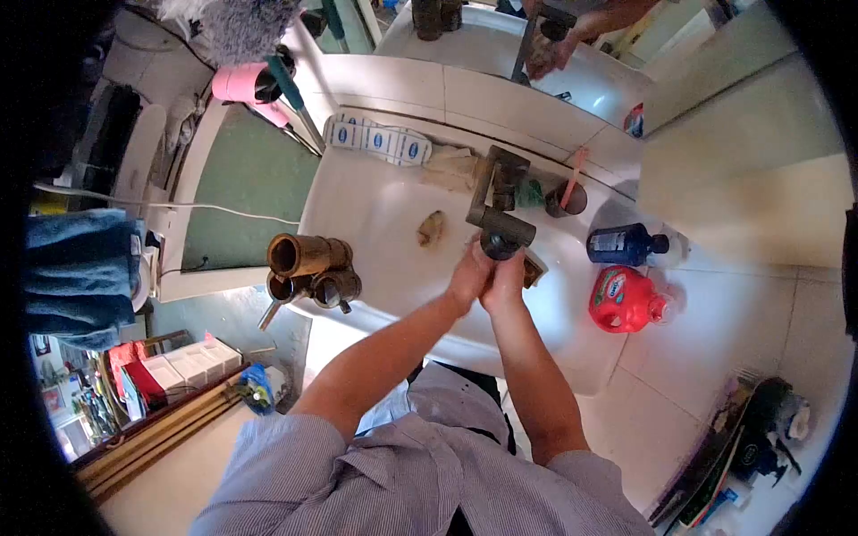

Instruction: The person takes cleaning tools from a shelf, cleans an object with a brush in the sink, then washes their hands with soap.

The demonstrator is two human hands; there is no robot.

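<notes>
My left hand [466, 282] and my right hand [506, 280] meet side by side over the white sink [384, 250], right under the spout of the dark faucet [508, 234]. The spout's end covers most of my fingers, so what lies between them, if anything, is hidden. Just right of my right hand, a small brown object [534, 270] shows in the basin; its kind is unclear. A brownish patch or piece [431, 229] lies in the basin to the left of the faucet.
Brown cylindrical containers [308, 256] stand on the sink's left edge. On the right are a dark cup [566, 198] with a pink toothbrush, a dark blue bottle [618, 244] and a red jug [622, 299]. A blue-and-white packet [379, 140] lies at the back, below a mirror [483, 40].
</notes>
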